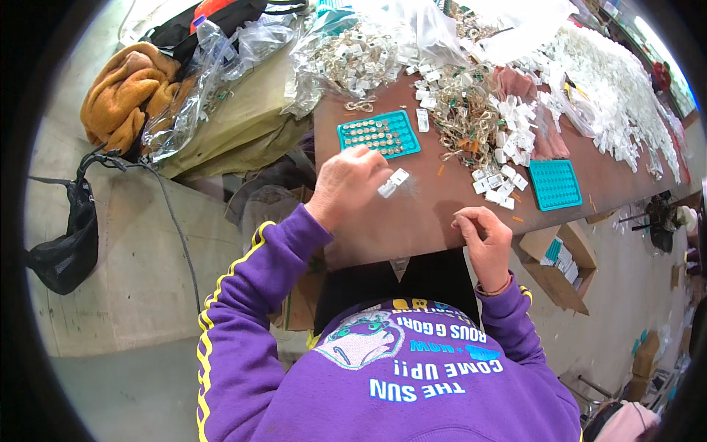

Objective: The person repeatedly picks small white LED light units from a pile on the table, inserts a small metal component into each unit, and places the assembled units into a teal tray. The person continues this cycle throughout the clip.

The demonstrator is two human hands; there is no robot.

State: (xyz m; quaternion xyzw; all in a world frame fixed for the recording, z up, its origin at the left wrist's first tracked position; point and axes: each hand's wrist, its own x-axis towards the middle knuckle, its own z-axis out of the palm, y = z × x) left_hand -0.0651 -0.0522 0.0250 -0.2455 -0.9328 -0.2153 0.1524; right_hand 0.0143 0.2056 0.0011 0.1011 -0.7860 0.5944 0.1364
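My left hand is over the table at the near edge of a teal tray, which holds rows of small round silvery discs. Motion smears its fingers, so whether they grip anything is unclear. Just right of them is a small white plastic piece; I cannot tell if the hand touches it. At the table's near edge, my right hand has thumb and forefinger pressed together. Anything in that pinch is too small or hidden to name.
Beyond the hands, white plastic pieces lie beside a heap of tangled cords. A second teal tray sits on the right. White pieces are piled at the far right. An open cardboard box stands below the table.
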